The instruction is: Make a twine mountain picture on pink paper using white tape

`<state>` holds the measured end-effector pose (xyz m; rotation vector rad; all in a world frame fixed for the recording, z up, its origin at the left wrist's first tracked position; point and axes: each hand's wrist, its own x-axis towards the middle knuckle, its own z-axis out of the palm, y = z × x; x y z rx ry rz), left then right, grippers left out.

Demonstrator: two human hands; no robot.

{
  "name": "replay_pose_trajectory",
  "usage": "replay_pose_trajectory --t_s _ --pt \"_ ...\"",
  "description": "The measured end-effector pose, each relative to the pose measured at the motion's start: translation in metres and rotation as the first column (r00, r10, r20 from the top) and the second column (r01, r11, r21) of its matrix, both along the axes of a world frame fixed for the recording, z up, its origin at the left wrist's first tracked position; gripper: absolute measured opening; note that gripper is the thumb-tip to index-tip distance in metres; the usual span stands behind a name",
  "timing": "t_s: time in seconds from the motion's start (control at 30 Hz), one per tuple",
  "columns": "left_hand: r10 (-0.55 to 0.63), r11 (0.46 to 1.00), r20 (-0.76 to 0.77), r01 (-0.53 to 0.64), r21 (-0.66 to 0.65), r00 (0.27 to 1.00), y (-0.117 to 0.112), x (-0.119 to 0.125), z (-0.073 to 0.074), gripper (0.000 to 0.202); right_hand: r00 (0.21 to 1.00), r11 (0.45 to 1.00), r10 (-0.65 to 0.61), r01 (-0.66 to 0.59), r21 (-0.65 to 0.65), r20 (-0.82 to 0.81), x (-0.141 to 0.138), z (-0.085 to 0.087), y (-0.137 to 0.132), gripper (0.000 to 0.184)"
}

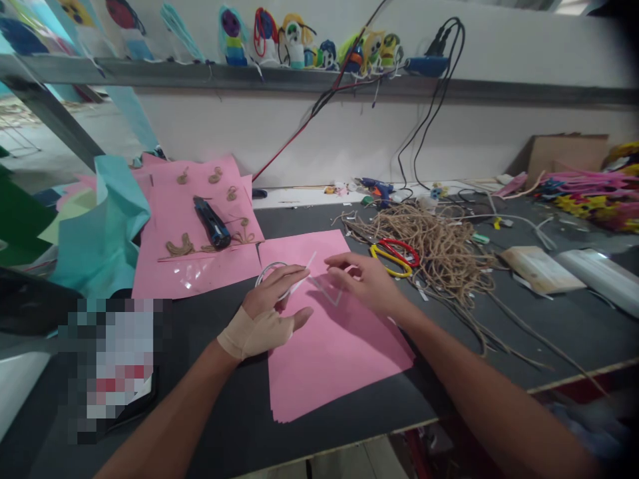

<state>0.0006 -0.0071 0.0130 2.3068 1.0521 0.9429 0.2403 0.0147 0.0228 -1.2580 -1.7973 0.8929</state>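
Note:
A stack of pink paper sheets (334, 346) lies on the dark table in front of me. My left hand (272, 309), wrapped in a beige bandage at the wrist, rests flat on the sheet's upper left with fingers stretched out over a thin white cord or tube (299, 279). My right hand (367, 283) lies on the sheet's upper right, fingers curled, touching the same white piece where it bends into a V. A loop of the white piece (264, 271) curves past the sheet's top left edge.
A tangle of brown jute rope (439, 253) and red and yellow scissors (394, 256) lie right of the sheet. A second pink sheet (194, 226) holds a blue utility knife (212, 223) and rope shapes. Teal paper (107, 226) is at left, a glue gun (377, 189) at back.

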Motion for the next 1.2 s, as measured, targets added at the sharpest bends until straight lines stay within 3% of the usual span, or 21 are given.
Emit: replay_pose_trajectory --t_s 0.13,0.3,0.4,0.53,0.8,1.0,1.2 --pt "-0.024 0.998 -0.010 0.023 -0.062 1.000 -0.003 0.001 0.000 0.058 0.985 0.993 0.089 -0.099 -0.062 -0.148 -0.022 -0.001 -0.015 0.031" --pt "-0.032 0.998 0.005 0.032 -0.062 0.999 -0.006 0.004 0.000 0.060 0.956 0.990 -0.056 0.016 -0.142 -0.287 -0.022 -0.010 -0.012 0.031" --pt "-0.040 0.997 -0.005 0.040 -0.069 0.999 -0.007 0.004 0.000 0.057 0.943 0.979 -0.042 -0.027 -0.203 -0.329 -0.022 -0.015 -0.007 0.030" --pt "-0.047 0.999 -0.018 0.047 -0.015 0.999 -0.006 0.003 -0.003 0.058 0.940 0.981 0.039 -0.101 -0.168 -0.340 -0.023 -0.017 -0.007 0.022" --pt "-0.053 0.998 -0.041 0.054 0.019 0.998 -0.004 0.002 -0.005 0.058 0.928 0.980 0.011 -0.085 -0.183 -0.373 -0.023 -0.013 -0.008 0.025" --pt "-0.074 0.994 -0.029 0.076 0.081 0.997 -0.003 0.005 -0.002 0.044 0.905 0.979 0.091 -0.157 -0.126 -0.415 -0.022 -0.015 -0.009 0.024" --pt "0.015 0.998 0.004 -0.015 0.067 1.000 0.000 -0.002 0.001 0.033 0.913 0.976 0.123 -0.183 -0.120 -0.390 -0.009 0.000 -0.007 0.028"
